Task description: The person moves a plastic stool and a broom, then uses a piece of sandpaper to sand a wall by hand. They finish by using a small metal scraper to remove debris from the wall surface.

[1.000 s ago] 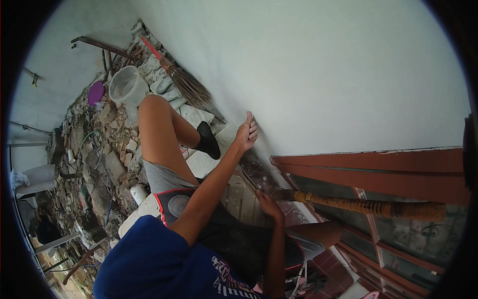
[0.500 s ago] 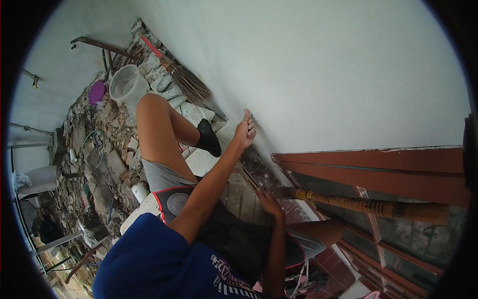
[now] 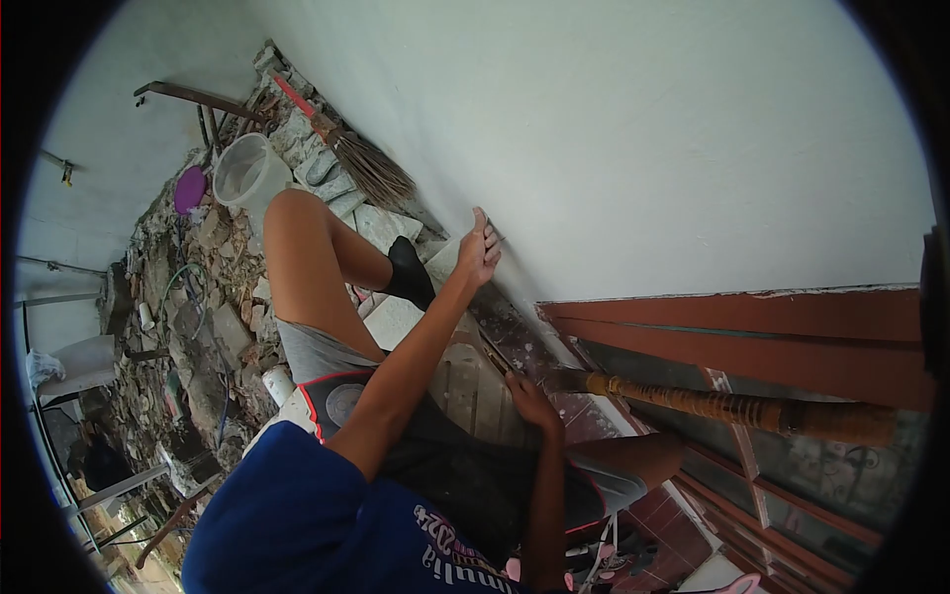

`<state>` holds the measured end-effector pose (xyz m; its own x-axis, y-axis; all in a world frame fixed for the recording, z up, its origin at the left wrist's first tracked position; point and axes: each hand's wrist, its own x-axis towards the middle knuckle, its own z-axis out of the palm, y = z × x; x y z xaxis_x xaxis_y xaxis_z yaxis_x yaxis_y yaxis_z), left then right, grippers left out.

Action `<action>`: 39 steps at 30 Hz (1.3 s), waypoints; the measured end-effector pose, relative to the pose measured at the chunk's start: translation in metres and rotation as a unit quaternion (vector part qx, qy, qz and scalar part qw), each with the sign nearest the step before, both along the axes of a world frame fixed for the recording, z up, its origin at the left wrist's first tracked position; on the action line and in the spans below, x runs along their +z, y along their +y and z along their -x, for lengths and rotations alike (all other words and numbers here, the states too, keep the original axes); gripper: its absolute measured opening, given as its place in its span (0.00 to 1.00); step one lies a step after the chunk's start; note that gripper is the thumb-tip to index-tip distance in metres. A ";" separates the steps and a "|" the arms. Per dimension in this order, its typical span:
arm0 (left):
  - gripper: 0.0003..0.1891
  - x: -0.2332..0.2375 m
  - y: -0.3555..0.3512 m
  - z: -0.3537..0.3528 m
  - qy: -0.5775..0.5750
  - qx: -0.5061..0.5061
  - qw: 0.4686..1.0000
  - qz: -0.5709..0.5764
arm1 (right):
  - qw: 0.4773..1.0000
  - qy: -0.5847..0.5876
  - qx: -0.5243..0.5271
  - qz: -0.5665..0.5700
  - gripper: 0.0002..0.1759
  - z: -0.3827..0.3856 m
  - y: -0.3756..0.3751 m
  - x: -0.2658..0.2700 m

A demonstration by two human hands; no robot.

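My left hand point(image 3: 479, 253) is beside the white wall point(image 3: 673, 148), its thumb extended and its fingers curled; whitish dust covers the fingertips, and anything inside the hand is hidden. Lower and to the right, my right hand point(image 3: 532, 400) is closed around the end of a thin, dark stick-like tool point(image 3: 498, 360), which points up and left along the wall's base. Between my legs lies a grey-brown slab point(image 3: 465, 391), just left of my right hand.
Rubble point(image 3: 188, 317) covers the ground at left, with a clear plastic bucket point(image 3: 250, 170), a purple lid point(image 3: 190, 189) and a stick broom point(image 3: 371, 168). A bamboo pole point(image 3: 732, 408) and red-brown frame point(image 3: 732, 332) are at right.
The view has shifted slightly. My left hand has moved a little up and left along the wall, while my right hand keeps its hold on the thin tool.
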<state>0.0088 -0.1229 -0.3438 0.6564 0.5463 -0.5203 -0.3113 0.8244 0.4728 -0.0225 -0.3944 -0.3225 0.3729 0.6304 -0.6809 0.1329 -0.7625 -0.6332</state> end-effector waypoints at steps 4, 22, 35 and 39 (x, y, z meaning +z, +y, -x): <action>0.24 0.016 -0.024 -0.002 0.005 -0.027 0.999 0.046 | 0.999 0.024 -0.008 0.041 0.33 -0.002 0.011 0.020; 0.25 0.008 -0.006 0.000 -0.007 0.008 1.000 0.018 | 1.000 0.012 0.010 0.026 0.33 -0.004 0.001 0.002; 0.27 0.004 -0.008 0.003 -0.002 -0.040 0.999 0.013 | 1.000 0.009 0.004 0.014 0.34 -0.004 0.002 0.004; 0.26 0.018 -0.026 0.008 0.041 -0.122 0.992 0.013 | 1.000 0.011 0.021 0.017 0.34 -0.004 0.006 0.006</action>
<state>0.0007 -0.1488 -0.3260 0.7227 0.3618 -0.5889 -0.0621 0.8826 0.4659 -0.0182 -0.3889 -0.3160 0.3313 0.6219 -0.7095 0.1519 -0.7774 -0.6104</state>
